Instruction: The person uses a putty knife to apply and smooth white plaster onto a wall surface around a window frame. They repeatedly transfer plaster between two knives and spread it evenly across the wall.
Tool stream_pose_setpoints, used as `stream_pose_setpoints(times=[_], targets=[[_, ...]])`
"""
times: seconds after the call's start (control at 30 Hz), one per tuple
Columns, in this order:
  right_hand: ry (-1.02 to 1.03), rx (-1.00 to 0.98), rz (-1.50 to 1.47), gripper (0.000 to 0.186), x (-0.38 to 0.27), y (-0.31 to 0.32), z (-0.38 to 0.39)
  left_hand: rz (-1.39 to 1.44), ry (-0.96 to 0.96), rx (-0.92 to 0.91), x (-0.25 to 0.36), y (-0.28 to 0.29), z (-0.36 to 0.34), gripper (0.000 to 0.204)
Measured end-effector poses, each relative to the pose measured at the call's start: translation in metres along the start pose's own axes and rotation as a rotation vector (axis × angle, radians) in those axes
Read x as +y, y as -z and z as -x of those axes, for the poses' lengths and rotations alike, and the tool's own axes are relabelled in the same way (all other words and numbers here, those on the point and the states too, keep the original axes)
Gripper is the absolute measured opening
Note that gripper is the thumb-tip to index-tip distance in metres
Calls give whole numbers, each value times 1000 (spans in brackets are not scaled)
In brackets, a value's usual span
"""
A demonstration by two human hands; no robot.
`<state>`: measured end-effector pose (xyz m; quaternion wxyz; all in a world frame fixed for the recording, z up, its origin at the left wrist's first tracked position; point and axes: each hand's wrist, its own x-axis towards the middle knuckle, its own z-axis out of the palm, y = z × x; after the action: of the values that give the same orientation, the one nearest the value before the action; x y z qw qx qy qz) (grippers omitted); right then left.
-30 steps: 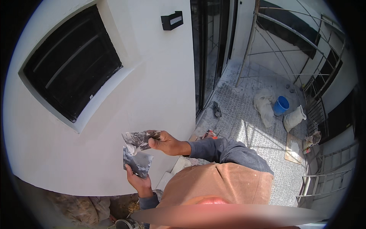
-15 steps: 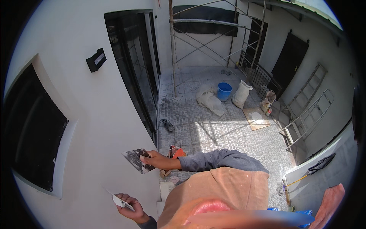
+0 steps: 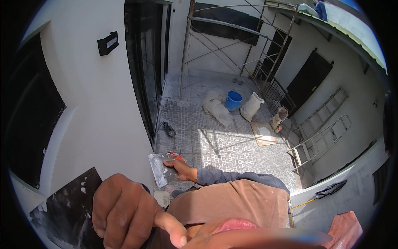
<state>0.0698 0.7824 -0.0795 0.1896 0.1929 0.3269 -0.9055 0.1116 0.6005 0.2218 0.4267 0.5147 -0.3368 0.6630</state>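
Down at the lower left, right up close to the camera, is a dark flat scraper plate [image 3: 68, 207] smeared with white stuff, and the left hand [image 3: 124, 211] has it. Fingers are curled tight and bunched together over its right edge, thumb sticking out to the right, off the plate. Can't tell how the palm side meets it, that's hidden.

Well apart from that, nearer the middle, the right hand [image 3: 182, 169] pinches a grey scraper plate [image 3: 158, 168], also streaked white. Thumb's flat on the face, the other fingers mostly tucked out of sight behind, so basically no gap in that grip. Something orange-red [image 3: 179, 157] peeks out just past that hand.

Further out, a white wall [image 3: 99, 112] runs up the left with a black wall light [image 3: 107, 43] on it. Across the paved floor [image 3: 186, 112], a blue bucket [image 3: 234, 101] stands between a crumpled plastic sheet [image 3: 216, 109] and an upright white sack [image 3: 251, 107].
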Motion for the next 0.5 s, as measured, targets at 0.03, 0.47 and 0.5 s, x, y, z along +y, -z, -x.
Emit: stream_pose_setpoints(times=[0.03, 0.47, 0.5], targets=[[-15, -7, -21, 19, -1, 1, -1, 88, -121, -176, -20, 28, -5, 13], [41, -39, 86, 26, 0, 6, -5, 55, 60, -87, -14, 24, -16, 20], [62, -42, 105, 26, 1, 5, -4, 56, 34, -108, -16, 23, -16, 19]])
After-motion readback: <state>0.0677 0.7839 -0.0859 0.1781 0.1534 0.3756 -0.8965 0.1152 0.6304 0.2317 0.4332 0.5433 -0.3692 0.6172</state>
